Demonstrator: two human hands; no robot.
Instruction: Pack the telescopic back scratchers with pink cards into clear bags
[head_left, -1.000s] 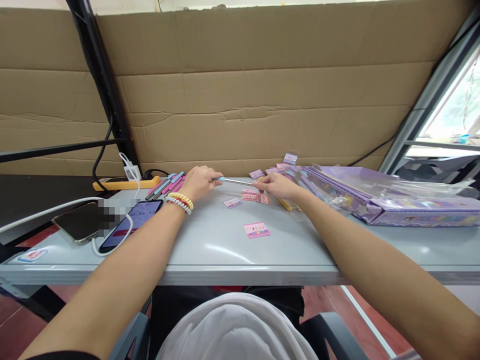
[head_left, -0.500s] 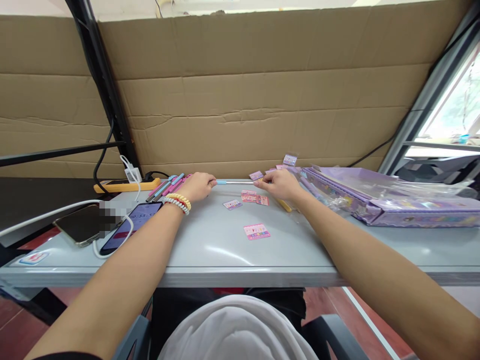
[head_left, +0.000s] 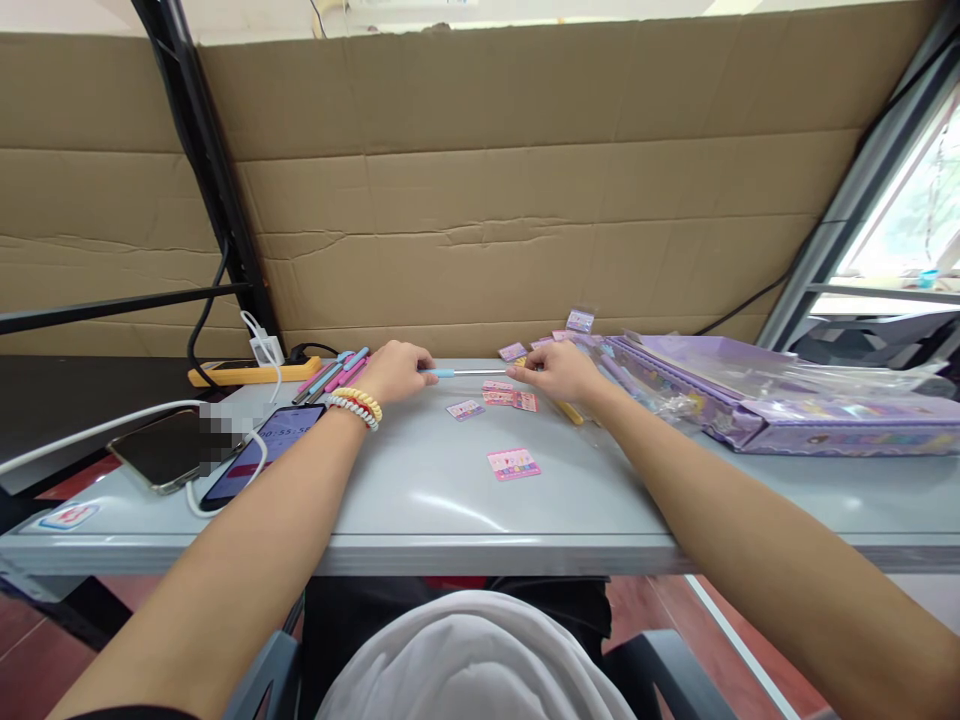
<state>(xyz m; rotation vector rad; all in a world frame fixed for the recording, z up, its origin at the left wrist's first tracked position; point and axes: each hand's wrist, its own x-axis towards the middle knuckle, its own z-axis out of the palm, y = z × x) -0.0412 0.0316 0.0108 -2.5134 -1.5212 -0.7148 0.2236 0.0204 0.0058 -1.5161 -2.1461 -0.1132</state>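
Observation:
Between my two hands a thin stick (head_left: pixel 480 373) lies level, light blue at the left and silvery along its shaft. My left hand (head_left: pixel 400 371), with beaded bracelets at the wrist, pinches its blue end. The fingers of my right hand (head_left: pixel 553 371) close on its far right end, which they hide. Just below the stick lie small pink printed cards (head_left: pixel 510 397), and a purple card (head_left: pixel 466 409) is to their left. Closer to me is a larger pink card (head_left: pixel 514 464). A yellow stick (head_left: pixel 570 412) shows beneath my right hand.
Pink and blue pens (head_left: pixel 335 374) lie left of my left hand, beside a yellow power strip (head_left: pixel 240 371). Two phones, one lit (head_left: pixel 264 452) and one dark (head_left: pixel 161 448), rest nearby with a white cable. A purple box (head_left: pixel 825 425) and clear plastic wrap (head_left: pixel 660 393) occupy the right.
The stick and my left hand have shifted slightly toward me, with a little more of the blue end showing. My right hand stays almost in place.

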